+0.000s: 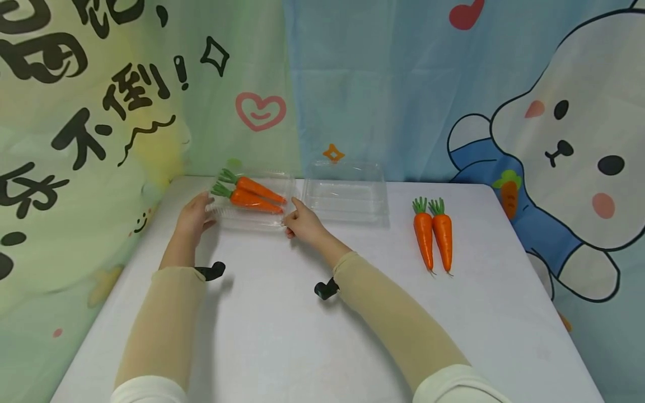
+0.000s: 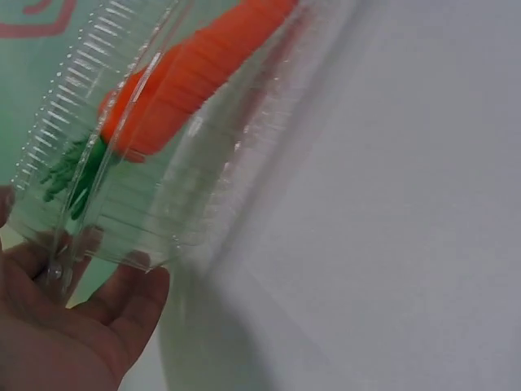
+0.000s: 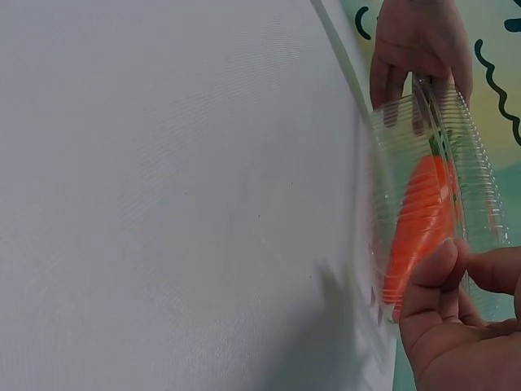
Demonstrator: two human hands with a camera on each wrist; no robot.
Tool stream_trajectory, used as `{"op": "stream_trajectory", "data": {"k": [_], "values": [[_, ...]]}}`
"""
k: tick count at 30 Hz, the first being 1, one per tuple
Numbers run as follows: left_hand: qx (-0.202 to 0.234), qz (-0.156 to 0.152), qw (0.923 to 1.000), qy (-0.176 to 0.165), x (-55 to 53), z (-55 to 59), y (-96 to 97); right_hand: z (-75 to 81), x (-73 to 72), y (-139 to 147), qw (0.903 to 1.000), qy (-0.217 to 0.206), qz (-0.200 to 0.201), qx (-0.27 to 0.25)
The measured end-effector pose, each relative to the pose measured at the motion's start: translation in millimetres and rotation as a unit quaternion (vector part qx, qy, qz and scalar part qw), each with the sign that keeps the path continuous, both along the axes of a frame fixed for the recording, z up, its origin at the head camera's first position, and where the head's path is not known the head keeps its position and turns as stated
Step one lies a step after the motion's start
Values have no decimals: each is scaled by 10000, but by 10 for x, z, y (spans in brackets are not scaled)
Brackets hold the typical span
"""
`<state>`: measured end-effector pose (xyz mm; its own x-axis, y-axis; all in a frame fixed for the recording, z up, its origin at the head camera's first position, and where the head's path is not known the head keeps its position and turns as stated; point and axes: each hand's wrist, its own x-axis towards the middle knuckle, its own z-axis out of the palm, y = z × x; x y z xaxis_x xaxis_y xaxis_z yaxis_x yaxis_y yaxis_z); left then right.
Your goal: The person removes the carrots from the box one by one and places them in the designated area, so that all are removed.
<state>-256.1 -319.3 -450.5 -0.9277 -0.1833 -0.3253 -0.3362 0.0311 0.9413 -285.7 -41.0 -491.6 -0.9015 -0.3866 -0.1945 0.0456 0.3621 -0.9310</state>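
A clear plastic clamshell box (image 1: 242, 220) sits at the back left of the table, with two orange carrots (image 1: 250, 200) inside. Ribbed plastic lies over as well as under the carrots, and a rim runs along the box's side in both wrist views. My left hand (image 1: 194, 214) grips the box's left end, by the green carrot tops, with fingers (image 2: 138, 305) under the rim. At the opposite end, my right hand (image 1: 305, 225) pinches the rim between thumb (image 3: 435, 269) and forefinger.
Another clear plastic container (image 1: 345, 193) stands just right of the box, near the back edge. Two more carrots (image 1: 433, 235) lie side by side on the white table (image 1: 282, 336) at the right. A printed cloth (image 1: 373, 95) hangs behind the table.
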Motion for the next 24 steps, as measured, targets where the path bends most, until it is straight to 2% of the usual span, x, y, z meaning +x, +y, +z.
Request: {"op": "stream_trajectory", "data": {"k": [5,10,14,17,21,24], "values": [[18,33,9998,205,71,-66,19,-2,14,104,9999,85,33,-50],[-244,29,9990,383,133,-176,41,-7,54,271,9997,196,95,-97],[-387,-121,9982,431,225,-207,95,17,136,443,9994,276,194,-113],[-412,-291,9977,442,351,-183,149,48,227,579,9991,252,289,-156],[-419,-546,9970,354,610,-44,259,109,376,747,9987,116,386,-323],[-412,-636,9967,287,763,-24,302,145,496,855,9977,62,499,-446]]}}
